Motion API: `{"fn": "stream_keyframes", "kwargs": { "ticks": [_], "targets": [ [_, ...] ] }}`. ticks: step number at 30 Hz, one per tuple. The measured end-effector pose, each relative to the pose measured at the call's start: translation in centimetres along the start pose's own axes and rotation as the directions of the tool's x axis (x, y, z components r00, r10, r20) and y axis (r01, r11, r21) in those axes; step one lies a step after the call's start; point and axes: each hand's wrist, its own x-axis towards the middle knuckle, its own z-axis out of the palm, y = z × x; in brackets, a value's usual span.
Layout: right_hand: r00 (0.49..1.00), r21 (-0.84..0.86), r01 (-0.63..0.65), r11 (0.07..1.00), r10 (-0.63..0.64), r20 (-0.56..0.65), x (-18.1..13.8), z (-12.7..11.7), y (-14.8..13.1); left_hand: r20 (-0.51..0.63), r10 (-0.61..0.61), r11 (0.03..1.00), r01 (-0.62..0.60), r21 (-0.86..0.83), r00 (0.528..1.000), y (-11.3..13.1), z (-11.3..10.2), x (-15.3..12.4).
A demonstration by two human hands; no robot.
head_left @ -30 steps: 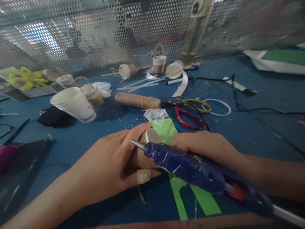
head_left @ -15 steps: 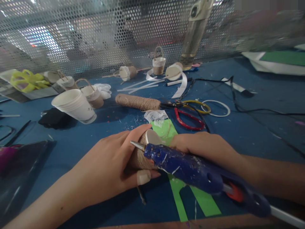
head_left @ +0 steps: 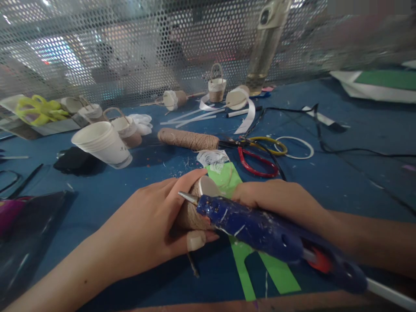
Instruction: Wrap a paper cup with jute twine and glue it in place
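Observation:
My left hand (head_left: 146, 225) is wrapped round a paper cup wound in brown twine (head_left: 208, 187); the cup lies on its side on the blue table, and my thumb wears a plaster. My right hand (head_left: 279, 199) curls against the cup's right side, its fingertips hidden. A blue glue gun (head_left: 253, 227) lies across in front of that hand, with its metal nozzle pointing left at the cup. A green paper cutout (head_left: 224, 175) lies under the cup and the gun.
A twine spool (head_left: 188, 138), red-handled scissors (head_left: 256, 162) and a white ring (head_left: 295, 147) lie just behind. A stack of white cups (head_left: 102, 143) lies at the left. Small finished baskets (head_left: 217, 84) stand by the perforated metal wall (head_left: 130, 52). A black cable (head_left: 341, 149) runs right.

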Motion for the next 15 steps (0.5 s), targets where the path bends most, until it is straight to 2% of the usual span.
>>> {"fn": "stream_keyframes", "kwargs": {
  "ticks": [8, 15],
  "targets": [
    [1.0, 0.017, 0.021, 1.0, -0.021, 0.014, -0.01, -0.21, 0.05, 0.016, -0.019, 1.0, 0.019, -0.008, 1.0, -0.02, -0.09, -0.03],
    [0.996, 0.036, -0.032, 0.999, 0.029, 0.081, 0.21, -0.62, -0.1, 0.048, -0.068, 0.997, 0.07, -0.033, 0.997, 0.26, -0.28, 0.06]
  ]
}}
